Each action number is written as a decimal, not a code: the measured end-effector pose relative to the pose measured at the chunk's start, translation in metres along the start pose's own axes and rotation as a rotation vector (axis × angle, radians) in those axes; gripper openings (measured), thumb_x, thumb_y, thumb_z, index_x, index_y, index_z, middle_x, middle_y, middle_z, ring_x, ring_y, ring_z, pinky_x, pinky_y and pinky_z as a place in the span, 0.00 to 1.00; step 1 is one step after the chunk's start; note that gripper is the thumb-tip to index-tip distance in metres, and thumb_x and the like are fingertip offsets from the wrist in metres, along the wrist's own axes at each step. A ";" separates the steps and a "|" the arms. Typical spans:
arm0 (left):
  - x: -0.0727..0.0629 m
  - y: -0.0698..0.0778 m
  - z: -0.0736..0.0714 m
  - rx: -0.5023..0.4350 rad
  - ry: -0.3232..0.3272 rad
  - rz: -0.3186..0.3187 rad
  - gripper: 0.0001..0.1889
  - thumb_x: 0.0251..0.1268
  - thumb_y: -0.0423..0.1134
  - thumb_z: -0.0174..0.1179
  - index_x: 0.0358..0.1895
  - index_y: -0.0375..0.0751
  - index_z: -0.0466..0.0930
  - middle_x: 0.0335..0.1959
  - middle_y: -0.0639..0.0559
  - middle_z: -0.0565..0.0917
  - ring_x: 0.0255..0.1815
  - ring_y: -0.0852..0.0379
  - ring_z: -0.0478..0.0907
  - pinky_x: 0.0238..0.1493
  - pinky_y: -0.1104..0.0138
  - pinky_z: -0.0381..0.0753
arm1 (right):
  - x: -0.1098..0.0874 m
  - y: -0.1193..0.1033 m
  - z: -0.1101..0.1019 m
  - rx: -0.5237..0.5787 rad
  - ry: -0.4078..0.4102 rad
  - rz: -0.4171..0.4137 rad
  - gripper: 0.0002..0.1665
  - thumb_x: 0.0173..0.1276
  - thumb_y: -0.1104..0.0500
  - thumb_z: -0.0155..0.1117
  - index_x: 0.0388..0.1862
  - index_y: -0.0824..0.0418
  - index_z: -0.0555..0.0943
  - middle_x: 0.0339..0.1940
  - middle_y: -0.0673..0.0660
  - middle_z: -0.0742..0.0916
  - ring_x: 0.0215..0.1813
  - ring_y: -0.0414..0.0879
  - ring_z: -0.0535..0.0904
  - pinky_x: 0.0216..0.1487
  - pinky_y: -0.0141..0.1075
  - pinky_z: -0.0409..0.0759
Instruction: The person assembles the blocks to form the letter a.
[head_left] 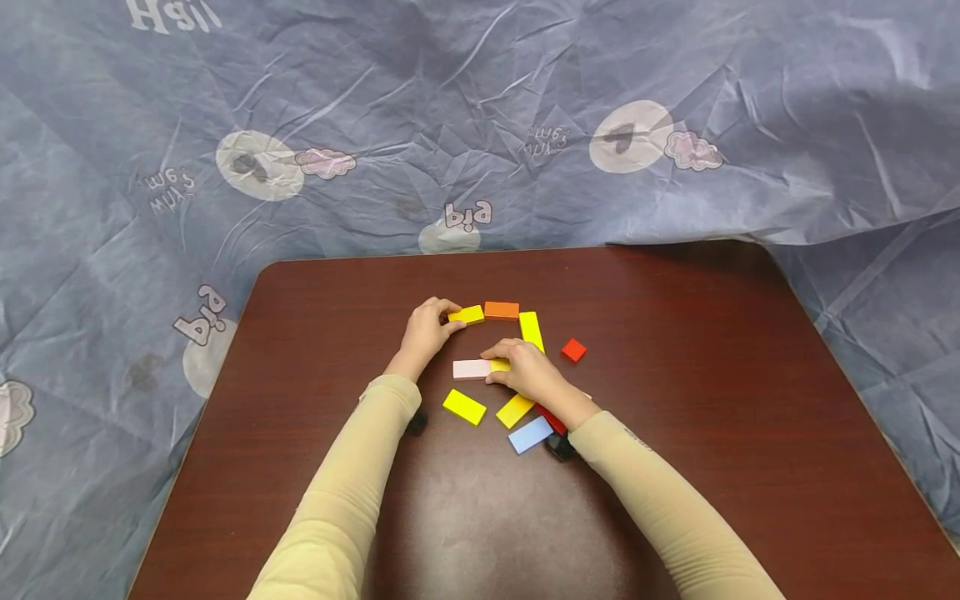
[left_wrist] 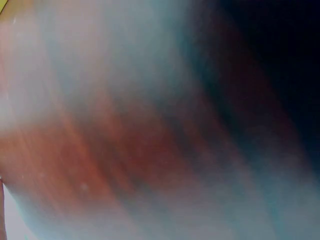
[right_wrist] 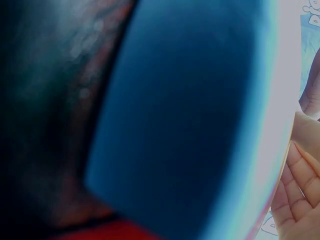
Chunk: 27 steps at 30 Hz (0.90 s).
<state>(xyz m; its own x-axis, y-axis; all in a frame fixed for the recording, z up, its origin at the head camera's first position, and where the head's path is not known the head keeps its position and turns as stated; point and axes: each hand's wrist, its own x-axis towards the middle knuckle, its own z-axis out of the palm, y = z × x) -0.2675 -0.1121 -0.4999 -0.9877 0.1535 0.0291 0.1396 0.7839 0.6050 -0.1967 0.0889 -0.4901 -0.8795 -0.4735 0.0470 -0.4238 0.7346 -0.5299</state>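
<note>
In the head view, my left hand (head_left: 429, 333) pinches the left end of a yellow block (head_left: 468, 315) between thumb and fingers. An orange block (head_left: 502, 311) lies just right of it, then a slanted yellow block (head_left: 531, 331). Lower down, my right hand (head_left: 531, 372) pinches a short-looking yellow block (head_left: 500, 365), partly covered by the fingers. Against its left end lies a pale pink block (head_left: 470, 369). The left wrist view is mostly a brown blur; a large blurred blue block (right_wrist: 175, 115) fills much of the right wrist view.
Nearer me lie two yellow blocks (head_left: 464, 407) (head_left: 515, 411) and a blue block (head_left: 530, 435). A dark red block (head_left: 552, 418) is partly under the right wrist. One small red block (head_left: 573, 350) sits to the right on the brown table (head_left: 697, 375). Grey-blue printed cloth (head_left: 480, 125) hangs behind.
</note>
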 end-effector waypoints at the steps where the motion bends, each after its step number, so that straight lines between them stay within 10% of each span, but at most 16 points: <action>1: 0.000 0.000 0.000 -0.002 -0.001 -0.001 0.16 0.62 0.44 0.68 0.52 0.46 0.85 0.44 0.48 0.81 0.43 0.51 0.76 0.51 0.61 0.78 | 0.000 0.000 0.000 0.000 0.001 -0.002 0.23 0.60 0.56 0.75 0.54 0.60 0.85 0.50 0.55 0.88 0.53 0.50 0.82 0.59 0.43 0.79; 27: -0.010 -0.001 -0.007 -0.036 -0.013 0.016 0.17 0.68 0.40 0.63 0.58 0.44 0.79 0.57 0.47 0.78 0.58 0.48 0.75 0.63 0.56 0.74 | -0.001 0.001 0.000 0.017 -0.018 0.033 0.25 0.60 0.55 0.75 0.56 0.59 0.84 0.52 0.55 0.87 0.55 0.50 0.81 0.60 0.43 0.78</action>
<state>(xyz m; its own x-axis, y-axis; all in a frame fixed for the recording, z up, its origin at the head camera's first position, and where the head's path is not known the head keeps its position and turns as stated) -0.2585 -0.1189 -0.4953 -0.9844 0.1736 0.0286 0.1523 0.7592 0.6328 -0.1968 0.0903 -0.4904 -0.8890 -0.4577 0.0136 -0.3904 0.7420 -0.5450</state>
